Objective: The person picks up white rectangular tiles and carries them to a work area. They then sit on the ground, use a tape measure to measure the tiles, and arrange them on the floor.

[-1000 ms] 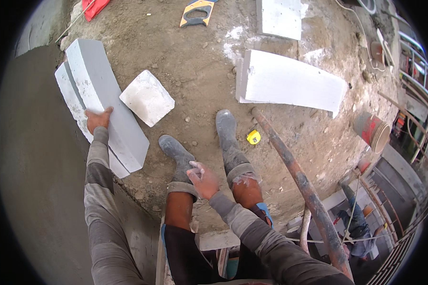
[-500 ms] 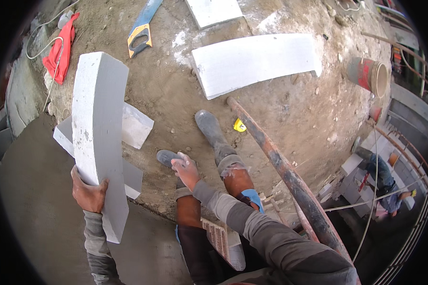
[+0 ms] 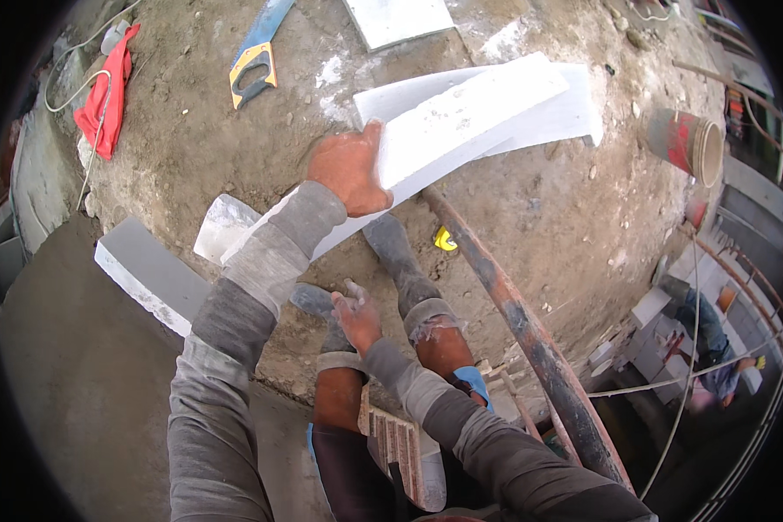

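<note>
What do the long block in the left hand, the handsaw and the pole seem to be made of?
Long block in the left hand: probably aerated concrete; matt, pale, lightly pitted.
Handsaw: likely a bluish metal blade; its orange-and-black handle looks like moulded plastic.
Pole: perhaps steel, its blotchy reddish-brown and black surface suggesting rust or worn paint.

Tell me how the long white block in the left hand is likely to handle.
The long white block is probably stiff, since its long edges show no sag. It may be fairly light for its size, as the left hand alone grips it. Its pitted face suggests the edges could chip if knocked.
</note>
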{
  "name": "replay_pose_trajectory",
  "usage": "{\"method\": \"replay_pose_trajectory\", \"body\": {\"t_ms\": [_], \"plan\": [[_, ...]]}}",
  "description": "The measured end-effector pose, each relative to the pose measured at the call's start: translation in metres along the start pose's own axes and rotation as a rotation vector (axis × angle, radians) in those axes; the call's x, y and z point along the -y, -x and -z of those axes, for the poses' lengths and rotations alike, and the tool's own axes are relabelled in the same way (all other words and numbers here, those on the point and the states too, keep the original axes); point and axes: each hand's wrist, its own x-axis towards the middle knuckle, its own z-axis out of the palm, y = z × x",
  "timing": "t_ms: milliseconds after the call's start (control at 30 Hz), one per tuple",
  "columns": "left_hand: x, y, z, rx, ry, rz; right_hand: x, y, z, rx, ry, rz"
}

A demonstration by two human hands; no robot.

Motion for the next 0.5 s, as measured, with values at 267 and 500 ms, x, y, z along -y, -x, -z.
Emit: {"method": "replay_pose_trajectory", "body": {"t_ms": [267,500], "plan": [[0.085,-0.066,-0.02,-0.112,0.318,0.062,0.05,0.028,-0.002,0.271,-0.072,-0.088],[0.097,-0.119,-0.03,-0.066,0.308,0.16,0.11,0.023,0.023,-0.034,-0.184,0.213]]}}
